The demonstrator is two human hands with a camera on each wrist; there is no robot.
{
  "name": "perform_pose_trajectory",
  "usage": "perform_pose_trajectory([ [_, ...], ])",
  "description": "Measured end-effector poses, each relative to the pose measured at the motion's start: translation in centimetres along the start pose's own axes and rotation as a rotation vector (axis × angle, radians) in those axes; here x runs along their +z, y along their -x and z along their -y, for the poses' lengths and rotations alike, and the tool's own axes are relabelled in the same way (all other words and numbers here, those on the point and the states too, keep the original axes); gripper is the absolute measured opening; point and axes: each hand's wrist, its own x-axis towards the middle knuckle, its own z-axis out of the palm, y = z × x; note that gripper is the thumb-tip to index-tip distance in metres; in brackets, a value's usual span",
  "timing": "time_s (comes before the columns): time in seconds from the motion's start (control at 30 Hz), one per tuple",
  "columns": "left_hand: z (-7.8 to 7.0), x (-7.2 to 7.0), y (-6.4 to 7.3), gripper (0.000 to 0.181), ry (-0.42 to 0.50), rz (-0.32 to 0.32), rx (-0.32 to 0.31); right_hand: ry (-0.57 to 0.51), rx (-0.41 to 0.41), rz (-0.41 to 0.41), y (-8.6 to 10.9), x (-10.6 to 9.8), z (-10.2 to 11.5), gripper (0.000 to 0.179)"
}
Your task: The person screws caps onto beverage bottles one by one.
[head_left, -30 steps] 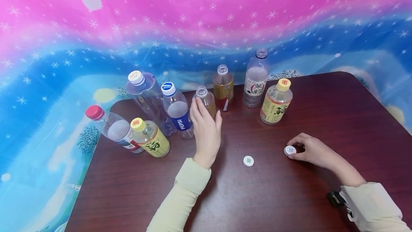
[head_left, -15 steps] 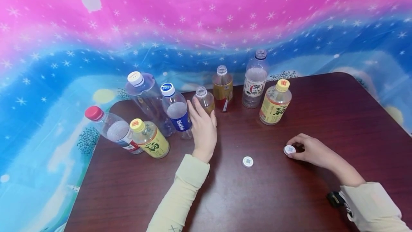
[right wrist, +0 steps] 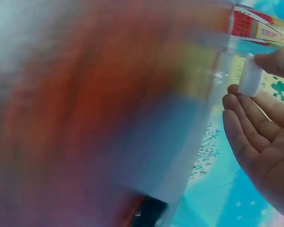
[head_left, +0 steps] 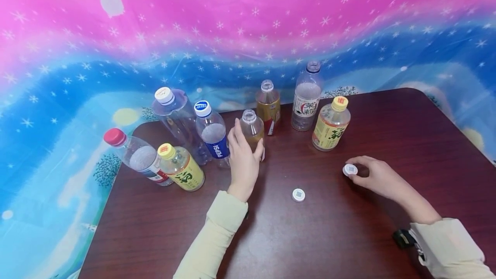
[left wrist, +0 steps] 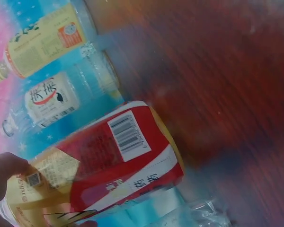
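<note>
In the head view, my left hand [head_left: 245, 165] grips an uncapped clear plastic drink bottle [head_left: 252, 129] around its body. The left wrist view shows that bottle's red and gold label [left wrist: 97, 165], with a barcode on it, and my thumb at its upper end. My right hand [head_left: 383, 179] pinches a white bottle cap [head_left: 350, 170] between thumb and fingers, at the right of the table; the right wrist view shows the same cap [right wrist: 250, 78] edge-on. A second white cap [head_left: 298, 195] lies on the table between my hands.
Behind my left hand stand two more uncapped bottles, one gold-labelled [head_left: 268, 109] and one taller and clear [head_left: 306, 104]. A yellow-capped bottle [head_left: 331, 126] is right of them. On the left cluster several capped bottles, including a Pepsi bottle [head_left: 214, 139] close beside my left hand.
My left hand has shifted the uncapped bottle slightly right and towards me, away from the Pepsi bottle. The right hand has raised its cap a little.
</note>
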Motion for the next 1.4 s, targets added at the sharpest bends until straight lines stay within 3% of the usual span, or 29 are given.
perform_pose_trajectory([
  [0.27,-0.4,-1.0,2.2,0.073,0.030,0.015,0.152,-0.006,-0.057,-0.152,-0.5,-1.4,2.1,0.033],
  [0.47,-1.1,-1.1,3.8,0.073,0.059,0.029,0.227,-0.076,-0.051,-0.176,-1.5,-2.5,5.0,0.031],
  [0.73,-1.3,-0.7,4.3,0.073,0.070,0.039,0.254,-0.097,-0.133,-0.213,-3.3,-3.1,9.2,0.028],
  [0.97,-1.0,-0.6,4.4,0.073,0.066,0.049,0.241,-0.136,-0.201,-0.196,-5.0,-3.5,12.5,0.028],
  [1.4,-0.9,-0.4,3.9,0.071,0.066,0.060,0.236,-0.206,-0.245,-0.141,-7.2,-3.0,15.6,0.032],
])
